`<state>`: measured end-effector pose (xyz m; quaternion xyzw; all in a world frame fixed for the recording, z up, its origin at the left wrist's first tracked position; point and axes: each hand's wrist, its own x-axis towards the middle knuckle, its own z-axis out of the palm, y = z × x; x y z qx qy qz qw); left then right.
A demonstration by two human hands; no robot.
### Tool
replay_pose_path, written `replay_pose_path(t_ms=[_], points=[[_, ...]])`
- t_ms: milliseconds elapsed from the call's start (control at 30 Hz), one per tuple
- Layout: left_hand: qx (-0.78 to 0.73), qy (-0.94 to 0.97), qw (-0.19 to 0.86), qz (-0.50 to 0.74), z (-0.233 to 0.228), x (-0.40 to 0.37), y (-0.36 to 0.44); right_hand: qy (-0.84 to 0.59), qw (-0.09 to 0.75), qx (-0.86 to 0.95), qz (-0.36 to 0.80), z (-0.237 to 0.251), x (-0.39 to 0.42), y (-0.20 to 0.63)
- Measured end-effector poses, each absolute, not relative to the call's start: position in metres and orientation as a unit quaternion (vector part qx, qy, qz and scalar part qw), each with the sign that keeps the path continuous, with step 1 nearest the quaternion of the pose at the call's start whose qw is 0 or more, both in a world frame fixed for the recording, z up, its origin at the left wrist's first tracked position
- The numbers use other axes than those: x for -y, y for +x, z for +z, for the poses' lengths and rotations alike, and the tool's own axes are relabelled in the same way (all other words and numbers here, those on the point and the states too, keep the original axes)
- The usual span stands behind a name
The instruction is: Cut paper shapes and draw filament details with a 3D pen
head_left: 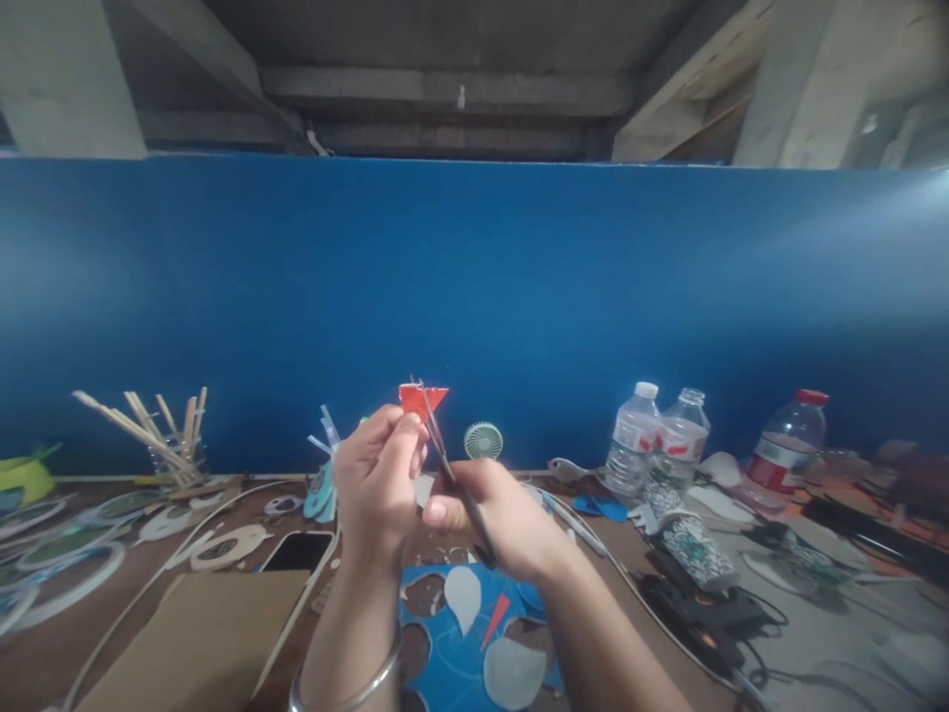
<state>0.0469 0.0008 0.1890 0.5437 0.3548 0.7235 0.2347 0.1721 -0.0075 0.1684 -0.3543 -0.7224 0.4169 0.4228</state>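
Above a blue sheet (pixel 443 658), the left hand (pixel 382 460) pinches orange-red paper (pixel 413 400); the right hand (pixel 504 514) grips scissors (pixel 445 459); one sliver (pixel 495 620) seems cut, another cut unfinished.

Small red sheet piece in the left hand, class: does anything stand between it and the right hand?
Only the dark-handled metal scissors in the right hand; their blades cross the red piece pinched in the left hand. Nothing else visible does.

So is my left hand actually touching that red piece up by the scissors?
Touching. The head view shows it: the left hand holds the red piece, with the thumb over its lower edge.
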Motion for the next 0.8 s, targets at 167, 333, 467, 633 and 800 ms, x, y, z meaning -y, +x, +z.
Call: replay_pose_path(t_ms=[167, 333, 467, 633, 800], points=[[-0.368, 0.544, 0.243, 0.714, 0.187, 0.000, 0.046, -0.352, 0.461, 0.708, 0.403, 0.164, 0.009, 0.154], [-0.369, 0.565, 0.225, 0.703, 0.181, -0.003, 0.045, -0.364, 0.459, 0.708, 0.395, 0.165, 0.009, 0.149], [-0.353, 0.571, 0.228, 0.705, 0.177, -0.006, 0.045, -0.377, 0.458, 0.710, 0.378, 0.164, 0.008, 0.147], [-0.339, 0.566, 0.253, 0.708, 0.177, -0.006, 0.046, -0.365, 0.465, 0.718, 0.367, 0.161, 0.007, 0.145], [-0.314, 0.558, 0.283, 0.714, 0.176, -0.007, 0.048, -0.356, 0.491, 0.715, 0.349, 0.160, 0.008, 0.142]])
